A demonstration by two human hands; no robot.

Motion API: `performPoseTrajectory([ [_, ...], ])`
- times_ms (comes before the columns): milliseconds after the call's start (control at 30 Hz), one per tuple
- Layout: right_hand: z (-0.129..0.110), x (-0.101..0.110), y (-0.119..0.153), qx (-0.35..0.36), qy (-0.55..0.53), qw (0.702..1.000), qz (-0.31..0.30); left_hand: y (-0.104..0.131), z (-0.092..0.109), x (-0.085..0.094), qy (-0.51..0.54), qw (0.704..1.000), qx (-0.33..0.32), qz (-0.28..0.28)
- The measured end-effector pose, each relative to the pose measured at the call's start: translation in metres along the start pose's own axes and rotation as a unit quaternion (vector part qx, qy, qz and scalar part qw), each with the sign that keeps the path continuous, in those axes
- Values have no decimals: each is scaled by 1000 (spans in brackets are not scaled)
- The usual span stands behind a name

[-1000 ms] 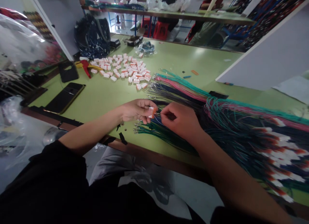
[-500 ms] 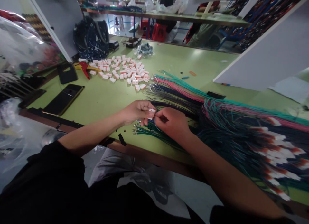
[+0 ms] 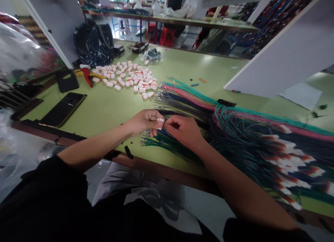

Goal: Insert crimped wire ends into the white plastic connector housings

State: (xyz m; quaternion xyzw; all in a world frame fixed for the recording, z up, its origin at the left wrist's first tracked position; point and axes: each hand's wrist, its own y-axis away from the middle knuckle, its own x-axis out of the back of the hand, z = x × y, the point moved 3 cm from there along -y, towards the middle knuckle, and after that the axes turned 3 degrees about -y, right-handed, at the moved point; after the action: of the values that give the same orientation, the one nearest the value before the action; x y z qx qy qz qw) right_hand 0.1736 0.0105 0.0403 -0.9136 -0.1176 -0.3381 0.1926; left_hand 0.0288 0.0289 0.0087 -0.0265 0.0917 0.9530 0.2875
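My left hand pinches a small white connector between thumb and fingers. Right beside it, my right hand is closed, thumb and forefinger pressed together at the connector's edge on what looks like a thin wire. Bundles of pink wires, green wires and dark wires lie around and under the hands, their metal tips pointing left. Farther back, a pile of white and orange connectors is spread on the green table.
A phone, a black case and red-yellow pliers lie at the left. Finished-looking white-orange wire ends are heaped at the right. A grey panel stands behind them. People sit at a far table.
The whole view has shifted a little, so the table things appear farther left. Both hands stay together at the connector, with the right hand's fingertips slightly closer to it.
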Motion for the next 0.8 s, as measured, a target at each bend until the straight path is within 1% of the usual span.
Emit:
performPoseTrajectory([
  [67, 1, 1, -1, -10, -13, 1000, -18, 0, 0, 0, -5, 1000, 1, 1],
  [167, 10, 9, -7, -37, -45, 993, -106, -1, 2, 2, -5, 1000, -2, -13],
  [200, 17, 15, -10, -43, -40, 991, -118, 0, 3, 3, -4, 1000, -4, -23],
  [233, 26, 23, -14, -46, -20, 992, -114, 0, 4, 4, -5, 999, -4, -37],
  [267, 36, 32, -19, -49, 23, 996, -75, 1, 5, 4, -8, 998, -1, -54],
  [300, 46, 42, -23, -52, 90, 995, -4, 1, 5, 4, -12, 997, 4, -75],
  [333, 56, 49, -27, -66, 164, 984, 38, 2, 6, 4, -16, 995, 10, -95],
  [367, 67, 52, -29, -91, 238, 966, 48, 3, 6, 3, -19, 993, 15, -113],
  [400, 75, 53, -31, -119, 304, 945, 35, 4, 6, 3, -20, 992, 19, -127],
  [433, 82, 51, -33, -147, 358, 922, 8, 4, 6, 2, -19, 990, 22, -137],
  [500, 88, 47, -33, -185, 427, 884, -45, 4, 6, 2, -17, 989, 26, -143],
  [533, 88, 46, -33, -191, 443, 874, -56, 4, 6, 2, -15, 989, 28, -141],
  [567, 86, 46, -33, -194, 450, 870, -54, 3, 5, 2, -14, 990, 29, -138],
  [667, 79, 52, -31, -211, 435, 875, -5, 2, 3, 4, -11, 991, 30, -130],
  [800, 79, 63, -29, -274, 394, 876, 58, 0, 1, 7, -13, 992, 33, -124],
])
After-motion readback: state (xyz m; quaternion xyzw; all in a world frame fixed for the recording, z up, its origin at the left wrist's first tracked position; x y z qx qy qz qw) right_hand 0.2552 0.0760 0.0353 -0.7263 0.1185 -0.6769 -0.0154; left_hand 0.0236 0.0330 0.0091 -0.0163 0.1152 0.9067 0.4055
